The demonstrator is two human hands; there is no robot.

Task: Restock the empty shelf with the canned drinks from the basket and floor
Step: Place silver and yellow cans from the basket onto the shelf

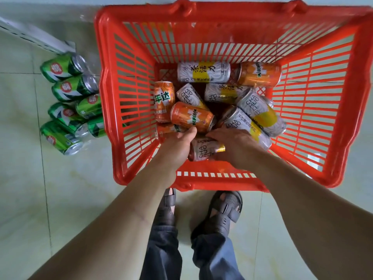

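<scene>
On the far left, six green cans [66,102] lie on their sides on the tiled floor [30,188], clustered just beside the left wall of the red plastic basket [333,110]. A white shelf edge [36,37] shows at the upper left corner; the shelf interior is not in view.

The basket sits on the floor directly ahead of the person's sandalled feet. Its bottom holds a loose pile of cans lying on their sides: orange Mirinda cans [191,118] toward the left and rear right, and white-and-yellow tea cans [203,72] through the centre and right.

The left hand [177,146] reaches over the near rim into the basket. Its fingers curl down at the near end of an orange Mirinda can; contact appears made, but whether the grip is closed round the can cannot be told, as the fingertips are hidden.

The right hand [232,146] rests over a white tea can [201,150] near the front wall, fingers curved across its body, apparently gripping it.

Step in hand, as judged: pickup of cans from the basket, one per hand. No can is yet lifted clear of the pile.

The next move calls for a firm closure round each can, a lift straight up past the rim, and a turn toward the shelf at the left. Neighbouring cans lean on those being taken and may roll.
</scene>
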